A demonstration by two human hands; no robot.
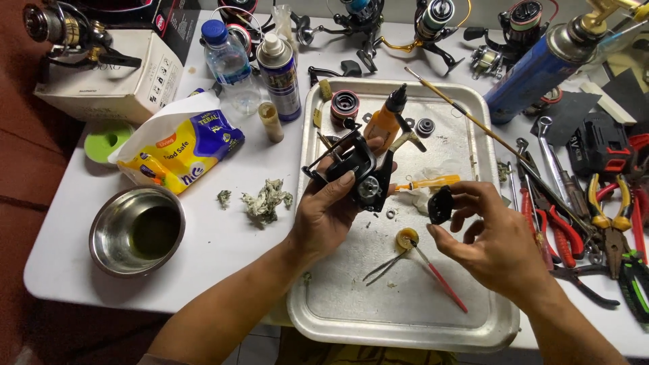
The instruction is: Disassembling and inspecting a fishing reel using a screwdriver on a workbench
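Black reel body [357, 174] in left hand [324, 213] (right hand [497, 236] pinches cover [440, 204]).

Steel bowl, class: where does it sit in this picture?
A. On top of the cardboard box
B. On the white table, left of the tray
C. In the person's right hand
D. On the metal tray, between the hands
B: the steel bowl stands on the white table, left of the metal tray, apart from both hands.
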